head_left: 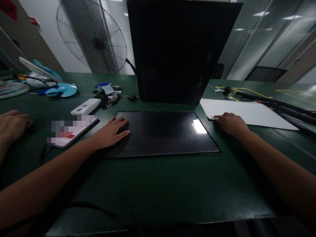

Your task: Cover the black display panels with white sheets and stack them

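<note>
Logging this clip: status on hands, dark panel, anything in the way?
Left hand spread on left edge of dark panel; right hand at near left corner of white sheet. Panel flat on green table. Nothing else on it; another person's hand far left.

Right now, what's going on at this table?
A person's left hand lies spread on the left end of a flat dark panel. Their right hand is at the near edge of a white sheet, by its left corner; its grip is unclear. A larger black panel stands behind. Another person's hand is at far left.
</note>
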### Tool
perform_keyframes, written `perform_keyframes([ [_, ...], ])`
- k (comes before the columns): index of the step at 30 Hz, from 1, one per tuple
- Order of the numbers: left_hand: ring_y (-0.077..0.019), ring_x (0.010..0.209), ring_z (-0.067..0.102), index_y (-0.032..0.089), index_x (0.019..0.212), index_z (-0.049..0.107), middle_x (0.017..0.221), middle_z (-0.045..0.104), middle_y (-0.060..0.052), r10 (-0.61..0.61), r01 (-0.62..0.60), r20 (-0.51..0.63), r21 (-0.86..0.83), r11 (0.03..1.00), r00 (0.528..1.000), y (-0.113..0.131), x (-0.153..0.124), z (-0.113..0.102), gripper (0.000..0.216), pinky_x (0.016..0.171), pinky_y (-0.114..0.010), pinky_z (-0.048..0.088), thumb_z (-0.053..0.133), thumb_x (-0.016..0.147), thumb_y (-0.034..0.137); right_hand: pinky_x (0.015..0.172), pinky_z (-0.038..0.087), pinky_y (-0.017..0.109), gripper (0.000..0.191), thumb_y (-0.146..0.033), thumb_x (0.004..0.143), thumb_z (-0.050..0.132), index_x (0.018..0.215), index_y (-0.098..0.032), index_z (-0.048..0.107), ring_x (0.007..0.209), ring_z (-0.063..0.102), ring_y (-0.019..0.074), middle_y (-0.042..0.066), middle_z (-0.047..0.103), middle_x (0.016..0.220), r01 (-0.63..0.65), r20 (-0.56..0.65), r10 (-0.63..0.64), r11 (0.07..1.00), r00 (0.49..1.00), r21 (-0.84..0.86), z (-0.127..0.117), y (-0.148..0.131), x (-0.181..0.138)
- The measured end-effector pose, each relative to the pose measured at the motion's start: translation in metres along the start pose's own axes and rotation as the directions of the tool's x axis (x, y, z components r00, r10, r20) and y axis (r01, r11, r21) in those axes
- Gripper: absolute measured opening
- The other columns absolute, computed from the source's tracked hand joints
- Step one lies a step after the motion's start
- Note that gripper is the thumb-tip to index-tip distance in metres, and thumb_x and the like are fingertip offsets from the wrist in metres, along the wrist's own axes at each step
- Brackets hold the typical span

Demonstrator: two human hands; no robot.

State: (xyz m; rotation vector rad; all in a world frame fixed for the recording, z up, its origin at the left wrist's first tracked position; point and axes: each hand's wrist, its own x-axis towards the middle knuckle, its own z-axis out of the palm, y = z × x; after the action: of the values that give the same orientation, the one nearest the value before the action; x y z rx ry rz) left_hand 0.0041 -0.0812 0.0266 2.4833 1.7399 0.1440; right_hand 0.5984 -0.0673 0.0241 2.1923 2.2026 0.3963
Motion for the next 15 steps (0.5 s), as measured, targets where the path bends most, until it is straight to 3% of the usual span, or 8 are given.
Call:
perform_keyframes([
  [3, -0.0451, 0.158, 0.021, 0.018, 0.158, 0.048, 0.171, 0.032, -0.013, 0.021, -0.023, -0.026, -0.068, 0.997, 0.999, 0.005, -0.001, -0.001, 0.082, 0.124, -0.067, 0.026, 0.040, 0.096, 0.072, 0.085, 0.048, 0.046, 0.044, -0.024, 0.102, 0.037, 0.125, -0.009, 0.070, 0.106, 0.066, 0.0354, 0.026, 0.069, 0.115, -0.001, -0.029, 0.000, 0.999, 1.000, -0.050, -0.015, -0.014, -0.008],
  [6, -0.0430, 0.158, 0.024, 0.022, 0.154, 0.053, 0.171, 0.033, -0.012, 0.060, -0.066, -0.057, -0.109, 0.992, 0.997, 0.010, -0.002, -0.001, 0.078, 0.124, -0.067, 0.027, 0.042, 0.095, 0.072, 0.072, 0.044, 0.040, 0.045, -0.029, 0.105, 0.033, 0.109, -0.008, 0.073, 0.096, 0.067, 0.0340, 0.026, 0.071, 0.099, -0.079, -0.113, 0.069, 0.993, 0.991, -0.087, -0.033, -0.026, -0.019],
  [10, -0.0403, 0.158, 0.026, 0.019, 0.152, 0.054, 0.171, 0.033, -0.014, 0.055, -0.067, -0.077, -0.151, 0.986, 0.995, 0.016, -0.003, -0.003, 0.078, 0.125, -0.063, 0.027, 0.044, 0.095, 0.070, 0.068, 0.039, 0.036, 0.045, -0.037, 0.106, 0.033, 0.110, -0.012, 0.070, 0.099, 0.066, 0.0322, 0.021, 0.072, 0.103, -0.097, -0.264, 0.069, 0.991, 0.962, -0.092, -0.057, -0.053, -0.035],
  [12, -0.0383, 0.158, 0.028, 0.019, 0.153, 0.052, 0.171, 0.033, -0.014, 0.032, -0.050, -0.096, -0.198, 0.979, 0.995, 0.018, -0.004, -0.005, 0.076, 0.126, -0.060, 0.028, 0.045, 0.095, 0.068, 0.066, 0.038, 0.035, 0.044, -0.038, 0.106, 0.032, 0.108, -0.012, 0.068, 0.090, 0.068, 0.0300, 0.019, 0.073, 0.098, -0.113, -0.339, 0.077, 0.990, 0.938, -0.086, -0.064, -0.073, -0.044],
  [15, -0.0354, 0.156, 0.032, 0.020, 0.153, 0.051, 0.171, 0.034, -0.012, 0.004, -0.036, -0.119, -0.268, 0.963, 0.993, 0.021, -0.006, -0.007, 0.072, 0.125, -0.056, 0.030, 0.045, 0.096, 0.063, 0.062, 0.039, 0.035, 0.046, -0.043, 0.106, 0.033, 0.109, -0.014, 0.068, 0.075, 0.068, 0.0272, 0.016, 0.073, 0.087, -0.055, -0.309, 0.044, 0.998, 0.950, -0.026, -0.074, -0.111, -0.061],
])
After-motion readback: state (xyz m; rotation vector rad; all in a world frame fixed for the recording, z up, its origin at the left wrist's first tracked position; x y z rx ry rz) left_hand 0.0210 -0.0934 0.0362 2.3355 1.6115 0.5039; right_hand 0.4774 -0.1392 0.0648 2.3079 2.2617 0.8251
